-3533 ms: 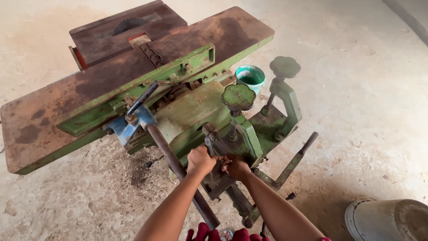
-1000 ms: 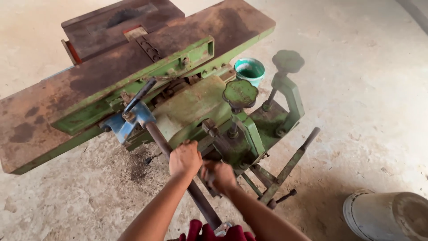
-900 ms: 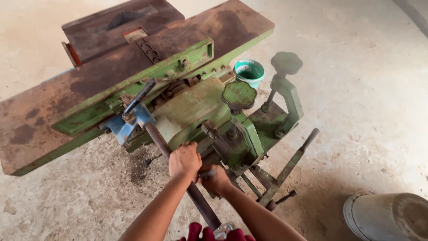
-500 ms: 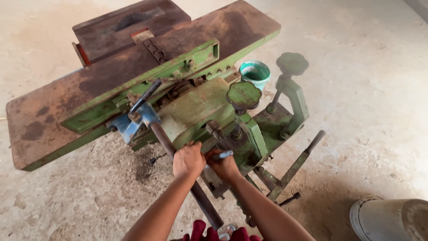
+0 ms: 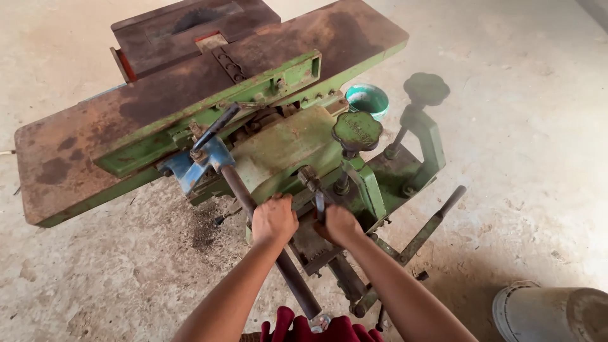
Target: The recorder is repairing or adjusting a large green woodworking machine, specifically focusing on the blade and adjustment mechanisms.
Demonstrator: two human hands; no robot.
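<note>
A green woodworking machine (image 5: 285, 142) with long rusty brown tables stands on the concrete floor. My left hand (image 5: 273, 220) rests closed on the machine's green body, beside a long dark metal bar (image 5: 266, 240) that runs from a blue bracket (image 5: 193, 166) toward me. My right hand (image 5: 339, 223) grips a small metal tool (image 5: 320, 206) set against a fitting below the green star-shaped knob (image 5: 357, 130).
A teal cup (image 5: 367, 99) sits behind the machine. A second dark knob on a green post (image 5: 425, 120) stands to the right, with a dark lever (image 5: 425, 229) below it. A grey bucket (image 5: 551, 313) is at the lower right. Red cloth (image 5: 316, 329) shows at the bottom edge.
Over the last seconds both hands stayed at the same fitting, shifting slightly; my right hand now holds the small tool more upright. The view moved a little.
</note>
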